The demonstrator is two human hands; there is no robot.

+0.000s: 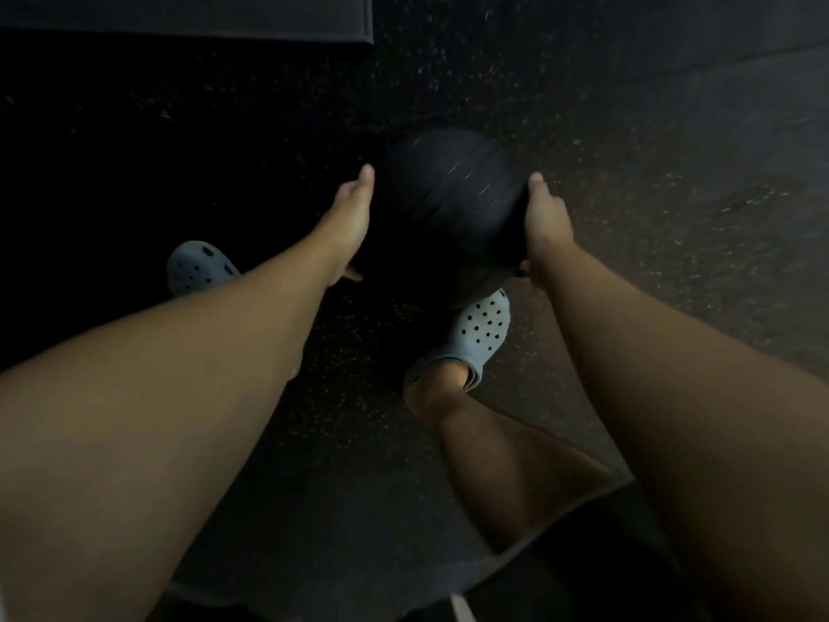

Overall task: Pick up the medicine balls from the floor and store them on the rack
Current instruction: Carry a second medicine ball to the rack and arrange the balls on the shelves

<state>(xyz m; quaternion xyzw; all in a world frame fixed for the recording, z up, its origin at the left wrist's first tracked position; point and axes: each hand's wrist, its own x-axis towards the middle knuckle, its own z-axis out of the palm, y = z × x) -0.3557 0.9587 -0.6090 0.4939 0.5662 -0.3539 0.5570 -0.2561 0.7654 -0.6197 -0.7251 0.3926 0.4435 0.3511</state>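
Observation:
A black medicine ball is held between my two hands above the dark speckled floor. My left hand presses flat against its left side, thumb underneath. On the ball's right side my right hand grips it with the fingers wrapped round the far side. The ball is blurred from motion and hides part of my right shoe. No rack is in view.
My feet in grey perforated clogs stand below the ball: the left clog and the right clog. A dark padded block lies at the top left. Speckled rubber floor spreads to the right.

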